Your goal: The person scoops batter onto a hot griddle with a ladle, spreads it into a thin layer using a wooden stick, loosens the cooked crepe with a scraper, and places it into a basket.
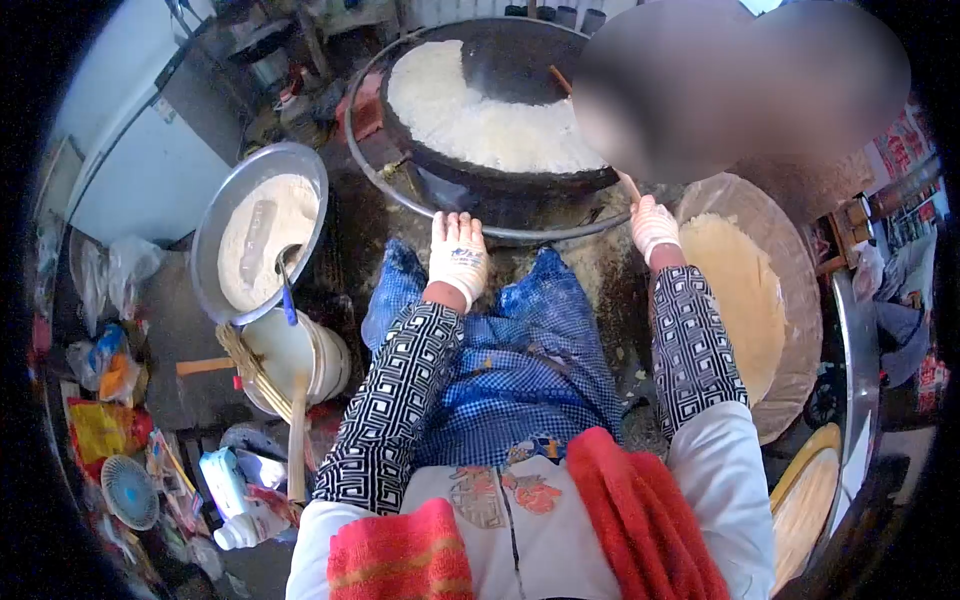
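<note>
My left hand (459, 258), in a white glove, rests with its fingers laid flat over the near side of the metal ring (385, 190) around a round black griddle (515, 60). A thin pale layer of batter (490, 125) covers the griddle's left and near parts; its far right part shows bare and dark. My right hand (655, 228), gloved too, is closed around a thin wooden stick (628, 186) at the griddle's near right edge. The stick's far part is hidden by a blurred patch. Another wooden stick (562, 80) pokes out of that patch above the griddle.
At left, a metal basin (205, 240) holds pale batter with a blue-handled ladle (288, 300). Below it stand a white bucket (335, 365) and a straw brush (255, 365). To the right, a large round lined tray (800, 320) holds thin flatbreads (735, 290). Clutter lies lower left.
</note>
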Motion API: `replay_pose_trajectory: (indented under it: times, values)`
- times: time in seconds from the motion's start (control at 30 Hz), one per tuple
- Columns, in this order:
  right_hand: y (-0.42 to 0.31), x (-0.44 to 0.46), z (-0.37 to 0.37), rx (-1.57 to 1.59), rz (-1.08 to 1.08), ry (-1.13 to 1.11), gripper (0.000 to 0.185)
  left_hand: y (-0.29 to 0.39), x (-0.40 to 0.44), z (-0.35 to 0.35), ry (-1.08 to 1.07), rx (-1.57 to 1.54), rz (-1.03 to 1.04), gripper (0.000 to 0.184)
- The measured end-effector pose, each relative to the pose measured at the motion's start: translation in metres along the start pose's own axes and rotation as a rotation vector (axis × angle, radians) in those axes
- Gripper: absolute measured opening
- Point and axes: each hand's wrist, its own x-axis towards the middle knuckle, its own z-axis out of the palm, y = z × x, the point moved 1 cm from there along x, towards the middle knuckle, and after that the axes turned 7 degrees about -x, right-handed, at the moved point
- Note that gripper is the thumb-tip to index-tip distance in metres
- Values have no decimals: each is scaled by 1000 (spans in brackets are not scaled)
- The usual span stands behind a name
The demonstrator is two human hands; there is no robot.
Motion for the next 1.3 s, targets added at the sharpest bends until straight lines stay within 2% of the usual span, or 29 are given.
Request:
replay_pose_trajectory:
  times: [0.07, 0.13, 0.17, 0.2, 0.27, 0.33, 0.37, 0.43, 0.5, 0.53, 0.6, 0.67, 0.73, 0.8, 0.83, 0.93, 0.97, 1.03, 1.1, 1.13, 1.2, 1.3]
  values:
    - [-14, -23, -24, 189, -51, -52, 29, -3, 2, -9, 39, -90, -50, 59]
    - [-8, -26, -1, 6, -146, 11, 28, -9, 4, -5, 39, -129, -76, 63]
    - [-2, -23, 12, -55, -151, 47, 28, -8, 2, -35, -36, -230, -94, 52]
    - [6, -17, 15, -37, -79, 88, 28, -12, 1, -29, -32, -215, -110, 58]
    - [15, 1, 19, 8, -19, 103, 28, -20, -1, -27, -36, -167, -102, 56]
    - [-4, -14, -4, 41, -73, 158, 28, -28, -1, -16, 6, -161, -99, 52]
    - [-11, -23, -21, 105, -116, 63, 27, -29, -2, -24, -18, -195, -112, 52]
    - [-6, -17, 1, 4, -192, -1, 30, -34, 0, -19, -72, -199, -159, 53]
    - [10, 0, 19, 20, -95, 72, 33, -39, 0, -33, -110, -271, -199, 57]
    - [9, 5, 19, 43, -52, 74, 33, -46, 1, -24, -129, -177, -190, 61]
    - [-3, 0, 8, 126, -61, 99, 32, -52, 3, -37, -201, -177, -220, 64]
    - [-13, -32, -33, 181, -221, 47, 31, -53, 6, -22, -165, -138, -276, 65]
    - [-11, -26, -18, 118, -181, -114, 32, -37, 8, -39, -149, -250, -165, 64]
    - [3, -10, -5, 216, -19, -57, 33, -7, 6, -34, -89, -251, -19, 65]
    - [4, -2, 4, 186, -20, -15, 35, 6, 6, -31, -100, -288, -6, 67]
    - [-13, -16, -27, 226, -82, -75, 35, 19, -1, -24, -54, -240, -4, 73]
    - [-11, -22, -25, 145, -159, -106, 36, 17, 0, -14, -37, -210, -1, 74]
    - [7, -13, 4, 90, -112, -51, 32, 11, -4, -11, -26, -167, 21, 72]
    - [10, -5, 2, 47, -21, 4, 31, 4, -2, -14, -57, -185, 14, 69]
    - [7, 0, 6, 67, -64, 42, 32, 2, -2, -16, -56, -194, 16, 68]
    - [-10, -17, -30, 129, -69, -58, 30, -3, -1, -12, -55, -168, 3, 67]
    - [2, -13, 5, 116, -9, -79, 27, -2, 0, -18, -36, -182, -32, 62]
